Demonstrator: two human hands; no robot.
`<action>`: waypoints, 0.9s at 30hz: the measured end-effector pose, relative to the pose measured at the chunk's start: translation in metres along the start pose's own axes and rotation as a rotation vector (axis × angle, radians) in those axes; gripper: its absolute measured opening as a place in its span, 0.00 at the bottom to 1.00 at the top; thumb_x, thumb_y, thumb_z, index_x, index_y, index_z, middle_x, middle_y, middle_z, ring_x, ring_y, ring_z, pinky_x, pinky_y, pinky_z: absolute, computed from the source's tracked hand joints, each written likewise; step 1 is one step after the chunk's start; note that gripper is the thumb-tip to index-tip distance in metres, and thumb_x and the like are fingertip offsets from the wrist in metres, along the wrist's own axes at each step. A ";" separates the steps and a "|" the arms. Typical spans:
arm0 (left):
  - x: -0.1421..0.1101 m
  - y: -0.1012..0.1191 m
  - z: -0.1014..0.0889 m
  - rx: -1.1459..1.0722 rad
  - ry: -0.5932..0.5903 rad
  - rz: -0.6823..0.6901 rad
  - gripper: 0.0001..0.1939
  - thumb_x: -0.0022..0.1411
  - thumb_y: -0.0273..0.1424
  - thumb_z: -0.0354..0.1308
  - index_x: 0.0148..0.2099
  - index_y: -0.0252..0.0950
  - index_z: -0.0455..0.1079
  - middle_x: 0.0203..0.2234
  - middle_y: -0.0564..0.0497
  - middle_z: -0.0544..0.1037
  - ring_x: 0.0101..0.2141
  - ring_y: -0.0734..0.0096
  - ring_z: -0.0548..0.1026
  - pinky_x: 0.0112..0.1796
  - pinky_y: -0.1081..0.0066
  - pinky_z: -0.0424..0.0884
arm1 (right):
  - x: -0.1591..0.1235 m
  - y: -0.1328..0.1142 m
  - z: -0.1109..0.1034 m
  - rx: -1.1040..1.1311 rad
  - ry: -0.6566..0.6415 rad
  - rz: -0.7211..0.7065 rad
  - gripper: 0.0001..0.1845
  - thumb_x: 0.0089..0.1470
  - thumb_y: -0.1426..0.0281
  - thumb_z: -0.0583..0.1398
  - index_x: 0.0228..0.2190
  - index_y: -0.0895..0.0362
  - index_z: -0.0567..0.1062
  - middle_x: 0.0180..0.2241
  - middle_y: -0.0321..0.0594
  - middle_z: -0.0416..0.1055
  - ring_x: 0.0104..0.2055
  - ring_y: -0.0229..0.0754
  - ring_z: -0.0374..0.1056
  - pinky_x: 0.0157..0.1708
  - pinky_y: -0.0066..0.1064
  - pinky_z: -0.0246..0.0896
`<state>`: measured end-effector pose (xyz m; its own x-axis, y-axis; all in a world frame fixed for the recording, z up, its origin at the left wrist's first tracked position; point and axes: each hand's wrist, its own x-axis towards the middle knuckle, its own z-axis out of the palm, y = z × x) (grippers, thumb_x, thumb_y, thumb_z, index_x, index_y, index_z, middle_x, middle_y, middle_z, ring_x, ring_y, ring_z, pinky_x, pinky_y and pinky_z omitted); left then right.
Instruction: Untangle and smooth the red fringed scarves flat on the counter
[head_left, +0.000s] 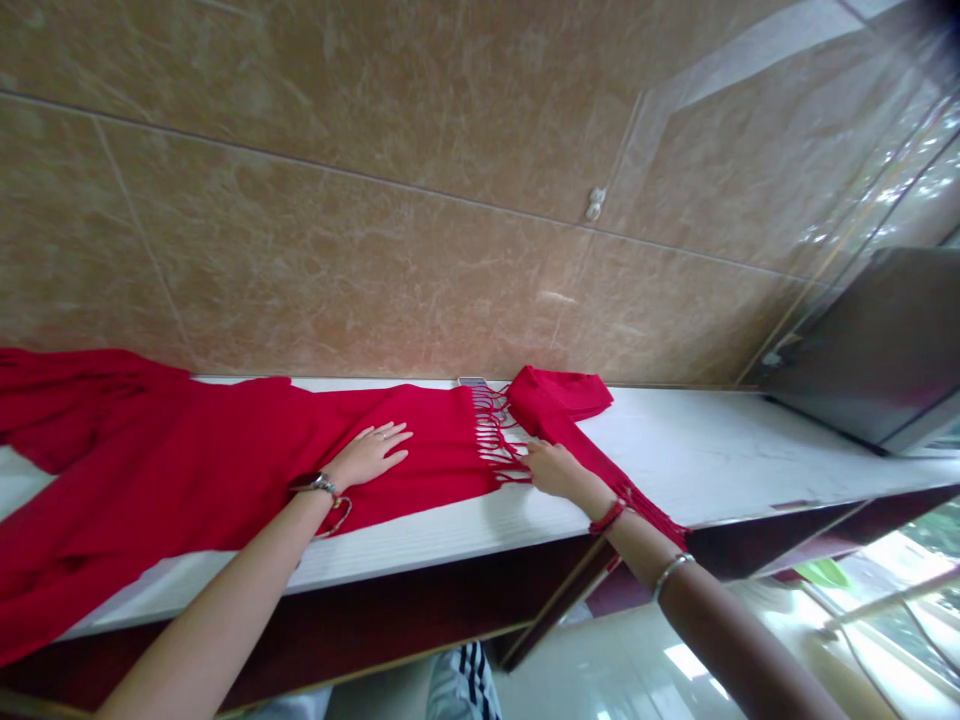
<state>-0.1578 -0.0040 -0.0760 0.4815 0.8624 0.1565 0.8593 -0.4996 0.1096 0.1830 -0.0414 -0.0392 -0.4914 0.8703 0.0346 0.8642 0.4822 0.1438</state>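
A long red scarf (247, 450) lies spread along the white counter, bunched up at the far left. Its fringed end (491, 430) points to the right. Flat on the cloth, fingers stretched out, rests my left hand (369, 455). My right hand (553, 466) is closed at the fringe, its fingertips pinching the strands near the scarf's end. Just beyond it lies another red fringed piece of cloth (562, 400), folded, with its tail running under or behind my right wrist; whether it joins the scarf I cannot tell.
The white counter (675, 430) runs along a brown tiled wall (375, 250) with a small white hook (595, 203). A phone-like flat object (472, 381) lies by the wall, partly under the fringe. A dark grey appliance (862, 350) stands at the right end. Open shelves (420, 610) sit below.
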 end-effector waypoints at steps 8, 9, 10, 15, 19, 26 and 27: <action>0.002 -0.003 0.003 0.008 0.030 0.010 0.25 0.63 0.44 0.40 0.59 0.42 0.57 0.58 0.49 0.58 0.58 0.64 0.54 0.55 0.61 0.50 | 0.009 -0.018 -0.015 0.302 0.153 -0.253 0.12 0.47 0.80 0.54 0.34 0.58 0.72 0.38 0.42 0.68 0.42 0.40 0.63 0.43 0.30 0.59; 0.002 -0.004 0.003 0.005 0.031 0.012 0.25 0.63 0.44 0.40 0.59 0.41 0.57 0.58 0.49 0.58 0.58 0.64 0.54 0.55 0.61 0.50 | 0.011 -0.023 -0.014 0.291 0.132 -0.282 0.11 0.47 0.80 0.54 0.34 0.58 0.72 0.37 0.42 0.69 0.41 0.40 0.63 0.42 0.30 0.59; 0.002 -0.004 0.004 0.002 0.032 0.013 0.26 0.63 0.44 0.40 0.59 0.41 0.57 0.58 0.49 0.58 0.58 0.64 0.54 0.55 0.61 0.50 | 0.013 -0.027 -0.011 0.274 0.109 -0.301 0.11 0.47 0.80 0.54 0.32 0.58 0.72 0.35 0.41 0.69 0.40 0.39 0.64 0.41 0.30 0.59; 0.001 -0.005 0.003 -0.005 0.030 0.019 0.25 0.63 0.44 0.40 0.59 0.42 0.57 0.58 0.50 0.58 0.58 0.64 0.54 0.55 0.61 0.50 | 0.005 -0.018 -0.001 0.121 0.056 -0.215 0.11 0.49 0.79 0.51 0.31 0.59 0.72 0.33 0.43 0.70 0.38 0.40 0.65 0.38 0.29 0.59; -0.001 -0.002 0.001 0.000 0.032 0.014 0.25 0.63 0.45 0.39 0.59 0.43 0.56 0.58 0.51 0.57 0.58 0.64 0.54 0.55 0.61 0.50 | -0.011 0.004 -0.006 0.067 -0.004 -0.185 0.13 0.49 0.79 0.50 0.31 0.59 0.73 0.33 0.44 0.70 0.36 0.40 0.65 0.37 0.28 0.59; -0.001 0.002 0.000 0.004 0.035 0.000 0.25 0.63 0.44 0.39 0.59 0.42 0.57 0.58 0.51 0.58 0.58 0.63 0.54 0.55 0.60 0.49 | 0.013 -0.021 -0.025 0.226 0.273 -0.244 0.12 0.49 0.78 0.52 0.35 0.58 0.72 0.42 0.44 0.67 0.45 0.41 0.61 0.46 0.32 0.57; -0.001 0.002 0.000 -0.001 0.037 -0.001 0.25 0.63 0.44 0.40 0.58 0.42 0.57 0.58 0.51 0.58 0.58 0.63 0.54 0.55 0.60 0.49 | 0.020 -0.029 -0.025 0.241 0.275 -0.235 0.13 0.50 0.77 0.52 0.36 0.58 0.72 0.42 0.44 0.68 0.45 0.41 0.62 0.46 0.31 0.57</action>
<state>-0.1571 -0.0062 -0.0756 0.4740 0.8591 0.1929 0.8594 -0.4991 0.1110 0.1455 -0.0409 -0.0179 -0.6601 0.6906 0.2955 0.7100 0.7021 -0.0548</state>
